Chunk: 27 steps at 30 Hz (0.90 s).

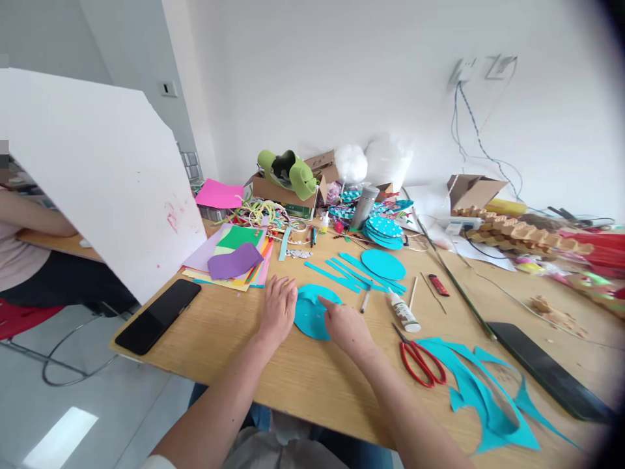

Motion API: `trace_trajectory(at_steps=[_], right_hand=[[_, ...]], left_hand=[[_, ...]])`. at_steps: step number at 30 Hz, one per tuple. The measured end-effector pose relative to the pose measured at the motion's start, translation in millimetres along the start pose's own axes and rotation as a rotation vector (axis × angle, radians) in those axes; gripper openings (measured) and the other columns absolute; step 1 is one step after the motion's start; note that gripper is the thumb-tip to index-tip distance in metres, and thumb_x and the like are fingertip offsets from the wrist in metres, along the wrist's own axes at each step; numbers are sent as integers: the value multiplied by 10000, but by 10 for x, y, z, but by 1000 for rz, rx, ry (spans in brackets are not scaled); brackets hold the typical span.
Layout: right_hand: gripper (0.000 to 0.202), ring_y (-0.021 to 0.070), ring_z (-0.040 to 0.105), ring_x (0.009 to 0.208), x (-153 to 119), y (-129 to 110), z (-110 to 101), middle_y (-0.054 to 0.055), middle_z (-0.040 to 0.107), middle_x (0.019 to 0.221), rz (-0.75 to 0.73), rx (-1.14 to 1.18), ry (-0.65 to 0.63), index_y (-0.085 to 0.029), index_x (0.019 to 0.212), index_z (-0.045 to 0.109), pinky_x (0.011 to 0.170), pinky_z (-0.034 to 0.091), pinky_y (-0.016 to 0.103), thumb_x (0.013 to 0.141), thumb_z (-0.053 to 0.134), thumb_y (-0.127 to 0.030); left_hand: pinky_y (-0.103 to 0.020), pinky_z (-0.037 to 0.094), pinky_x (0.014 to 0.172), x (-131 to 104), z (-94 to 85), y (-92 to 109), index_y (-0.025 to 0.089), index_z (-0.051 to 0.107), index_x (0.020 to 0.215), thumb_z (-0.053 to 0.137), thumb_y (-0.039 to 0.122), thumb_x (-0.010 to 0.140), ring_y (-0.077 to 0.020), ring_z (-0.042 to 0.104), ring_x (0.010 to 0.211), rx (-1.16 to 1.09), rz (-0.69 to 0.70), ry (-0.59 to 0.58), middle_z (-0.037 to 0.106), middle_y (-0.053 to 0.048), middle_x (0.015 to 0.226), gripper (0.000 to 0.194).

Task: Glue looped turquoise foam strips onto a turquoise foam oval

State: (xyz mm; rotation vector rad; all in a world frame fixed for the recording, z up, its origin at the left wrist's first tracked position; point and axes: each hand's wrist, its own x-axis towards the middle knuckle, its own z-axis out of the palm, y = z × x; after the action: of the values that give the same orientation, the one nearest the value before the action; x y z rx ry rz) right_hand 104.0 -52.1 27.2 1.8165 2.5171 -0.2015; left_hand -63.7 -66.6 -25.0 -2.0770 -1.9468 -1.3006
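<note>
At far left, a white board (97, 163) in front of another person (22, 251), then a black phone (157, 317) on the wooden surface (219, 332) and a coloured paper stack (235, 261). Past the middle, blue strips (346, 277), a pen (366, 299) and a second blue disc (384, 264); further right, a glue bottle (404, 312), red-handled scissors (408, 347), curved blue scraps (483, 397) and a long dark object (547, 368).

On the surface between both hands, a flat, bright blue paper disc (312, 320). Left hand (280, 309) beside its left edge, grip open, fingers extended. Right hand (349, 329) with index finger pointing onto the disc, remaining fingers curled; impossible to tell whether that grip encloses anything.

Mostly hidden behind the board: the other person. Partly covered by the right hand: the disc's right edge. Blurred, with a darkened corner: the far right.
</note>
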Motion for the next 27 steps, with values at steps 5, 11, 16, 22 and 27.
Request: trace_trajectory(at_steps=[5,11,16,22,27], right_hand=[[480,246,698,872,40,-108,87,131,725,938,-3,-65,-32,-261,1364,508,722,493,316,938,313,-155],[454,262,699,865,59,-117,120,139,724,958,-12,-72,-34,-235,1331,541,709,508,339,929,341,-166],[467,259,697,885,64,-125,110,146,721,959,0,-43,-57,-234,1330,541,731,505,342,926,326,-144],[437,260,699,878,62,-101,121,145,722,968,-37,-36,-31,-209,1312,551,718,512,338,925,351,-178],[436,281,700,866,63,-87,132,150,720,963,-25,-23,-42,-211,1303,560,707,517,364,933,330,-194]], left_hand=[[-447,328,1119,-4,-17,-39,157,598,1188,191,337,1010,-204,430,1265,-6,-16,11,592,-102,1229,480],[-466,335,1114,-4,-52,-21,164,609,1184,196,327,1006,-220,405,1290,9,-29,-3,581,-108,1248,478],[-519,297,1119,-82,-70,108,155,590,1233,328,259,961,-297,272,1378,125,-5,-99,509,-125,1339,392],[-571,237,1127,-197,-82,368,142,544,1292,438,205,878,-371,152,1424,252,22,-243,350,-139,1489,432],[-618,224,1111,-190,-95,423,152,525,1298,449,205,859,-375,137,1431,280,-15,-244,327,-143,1509,449]])
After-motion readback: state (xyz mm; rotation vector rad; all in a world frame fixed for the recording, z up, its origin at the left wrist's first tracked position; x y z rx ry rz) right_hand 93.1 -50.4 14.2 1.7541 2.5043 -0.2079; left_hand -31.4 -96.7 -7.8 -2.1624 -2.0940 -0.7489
